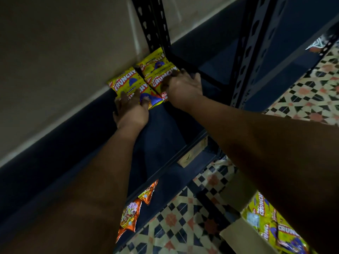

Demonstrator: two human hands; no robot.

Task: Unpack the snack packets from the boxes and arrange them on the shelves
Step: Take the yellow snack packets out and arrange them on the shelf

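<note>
- The left hand (131, 109) lies on the nearest yellow packet (146, 97), fingers fairly straight on its face and the thumb on its lower edge. This grip reads as a flat press, not a clamp. A press alone gives little hold on slick film, so the packet may slide sideways or off toward the wrist if the push comes at an angle.
- The right hand (183, 85) has its fingers curled over the right edge of the right-hand packet (161, 78), just beside the black upright (156, 24) of the rack. The grip appears closed on that packet, though the fingertips are hidden behind it. Knuckles crowd the post here, and a packet corner can catch on the slotted metal and buckle.
- The yellow packets sit in a tight cluster on the dark shelf (161, 140), directly under and just beyond both grips, against the wall (55, 52). They overlap one another, so pushing one likely shifts its neighbours, and the row may fan out or ride up the wall.
- Squeezing too hard risks crushing the contents or popping a seal.
- Behind the wrists the shelf runs bare to its front lip; anything dragged back with the hands could go over that lip to the tiled floor (174, 217).
- Below the forearms, orange packets (130, 215) stick out from a lower shelf, and an arm brushing past could dislodge them.
- The open box (244, 237) with more yellow packets lies near the right elbow; the dim light makes its edge easy to knock.
</note>
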